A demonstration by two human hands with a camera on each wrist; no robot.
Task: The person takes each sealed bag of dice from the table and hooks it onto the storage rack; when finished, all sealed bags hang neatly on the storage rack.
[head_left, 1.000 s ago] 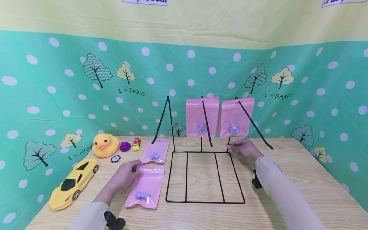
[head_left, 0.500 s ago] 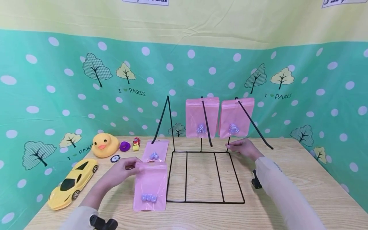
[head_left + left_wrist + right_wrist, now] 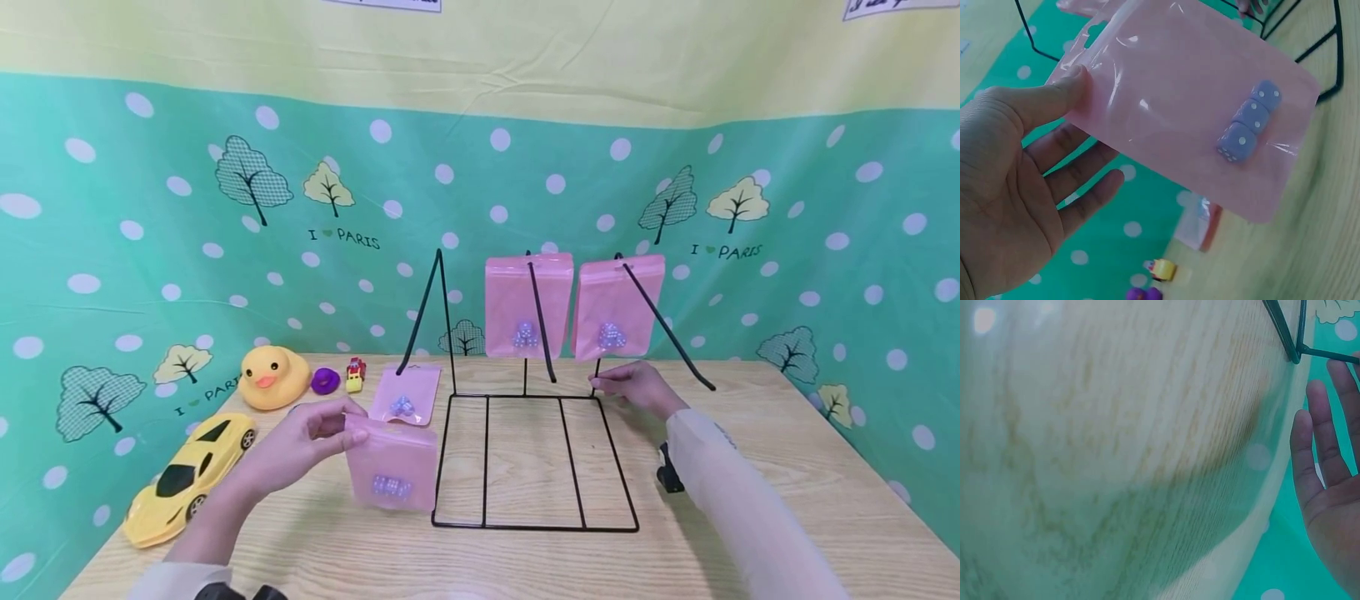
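My left hand (image 3: 303, 442) pinches a pink zip pouch (image 3: 393, 467) by its top left corner, thumb on the front. The pouch hangs raised over the table, and three purple dice (image 3: 1250, 122) show through it in a row. My right hand (image 3: 637, 388) pinches the right rear upright of a black wire display rack (image 3: 486, 467), thumb and forefinger at the wire, other fingers extended. Two more pink pouches with dice hang on the rack's middle and right hooks. The left hook (image 3: 417, 317) bears nothing. Another pink pouch (image 3: 420, 386) lies on the table behind the held one.
Along the left stand a yellow toy car (image 3: 191, 479), a yellow rubber duck (image 3: 274, 379), a small purple hat-shaped piece (image 3: 326, 381) and a tiny red-and-yellow toy (image 3: 356, 375). A green dotted cloth (image 3: 337, 292) hangs behind the wooden table (image 3: 720, 550).
My left hand has picked up the front pouch from the table, raising it and tilting its bottom edge away. My right hand stays at the rack.
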